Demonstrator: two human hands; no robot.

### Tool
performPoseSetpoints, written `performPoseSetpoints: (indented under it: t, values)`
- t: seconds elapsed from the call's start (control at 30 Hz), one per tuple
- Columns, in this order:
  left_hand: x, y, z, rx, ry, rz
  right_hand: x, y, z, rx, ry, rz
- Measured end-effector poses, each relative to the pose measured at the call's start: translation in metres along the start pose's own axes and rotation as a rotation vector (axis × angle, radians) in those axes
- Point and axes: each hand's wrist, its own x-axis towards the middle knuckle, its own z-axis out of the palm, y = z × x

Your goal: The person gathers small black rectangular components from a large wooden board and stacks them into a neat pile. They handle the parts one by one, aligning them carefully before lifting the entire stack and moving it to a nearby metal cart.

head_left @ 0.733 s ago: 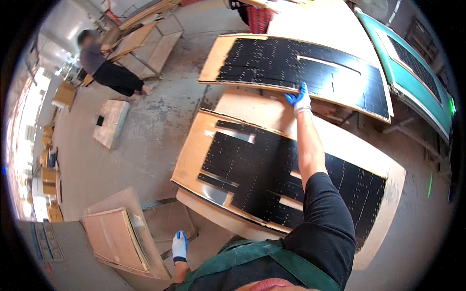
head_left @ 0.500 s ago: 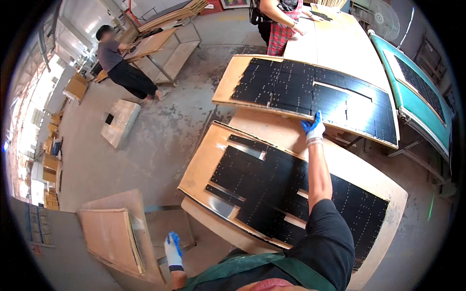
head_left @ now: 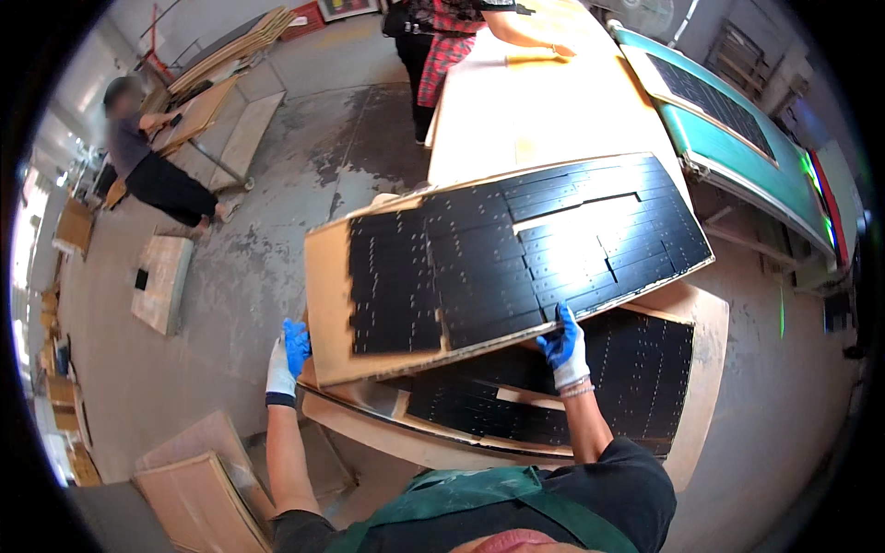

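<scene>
We position the gloved left hand point(head_left: 289, 352), part-curled, against the left edge of the upper board point(head_left: 396, 286); we cannot tell whether it grips. This board lies tilted over the lower board point(head_left: 636, 369), its left end bare tan, the remainder black strips with pale marks and bright glare. Our gloved right hand point(head_left: 564, 348) clasps its near edge.

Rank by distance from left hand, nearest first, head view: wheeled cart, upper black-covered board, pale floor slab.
From the left hand:
1. Upper black-covered board, right at its fingers
2. Pale floor slab, forward-left
3. Wheeled cart, beyond the slab
</scene>
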Motion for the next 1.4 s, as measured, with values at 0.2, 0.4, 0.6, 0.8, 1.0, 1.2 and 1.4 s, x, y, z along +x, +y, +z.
performPoseSetpoints:
  t: [0.2, 0.4, 0.6, 0.8, 1.0, 1.2, 1.4]
  values:
    - [-0.024, 0.002, 0.017, 0.487, -0.142, 0.012, -0.025, -0.006, -0.029, 0.067, -0.004, 0.065]
    - [-0.089, 0.04, 0.061, 0.576, -0.058, 0.086, 0.003, -0.039, -0.028, 0.293, 0.053, -0.354]
    - [-0.072, 0.045, 0.086, 0.487, -0.162, 0.019, 0.087, -0.098, -0.161, 0.538, 0.139, -0.493]
    - [-0.07, 0.022, 0.062, 0.313, 0.031, 0.073, 0.043, -0.116, -0.046, 0.43, 0.296, -0.47]
    - [-0.032, 0.011, 0.078, 0.833, 0.415, 0.198, 0.012, -0.082, -0.104, 0.417, 0.32, -0.501]
    - [0.002, 0.061, 0.122, 0.709, 0.214, 0.135, -0.058, -0.072, -0.124, 0.457, 0.316, -0.336]
    - [0.054, 0.067, 0.166, 0.856, 0.165, 0.252, -0.057, -0.035, -0.178, 0.502, 0.307, -0.078]
